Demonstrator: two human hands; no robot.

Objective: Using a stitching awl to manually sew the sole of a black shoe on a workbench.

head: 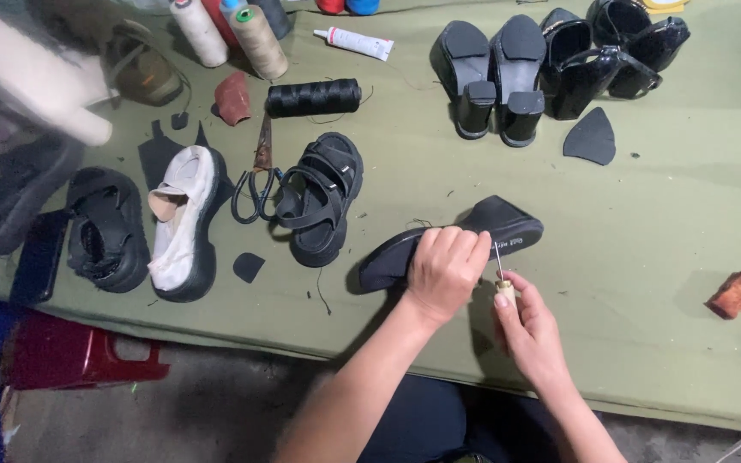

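A black shoe [508, 225] lies on its side on the green table cover [662, 257] near the front edge. My left hand [444, 270] is closed over the middle of this shoe, pressing it down. Just to its right, my right hand [532, 330] grips a wooden-handled awl [502, 279] whose thin metal needle points up against the shoe's side. A fine black thread trails from the shoe's upper edge.
A black strappy sandal [319, 197], scissors [257, 176], a white shoe [183, 219] and another black sandal [109, 227] lie to the left. Thread spools [312, 97], a glue tube [355, 41], black heeled shoes [495, 73], leather scraps [592, 137] and a wood block [735, 293] sit around.
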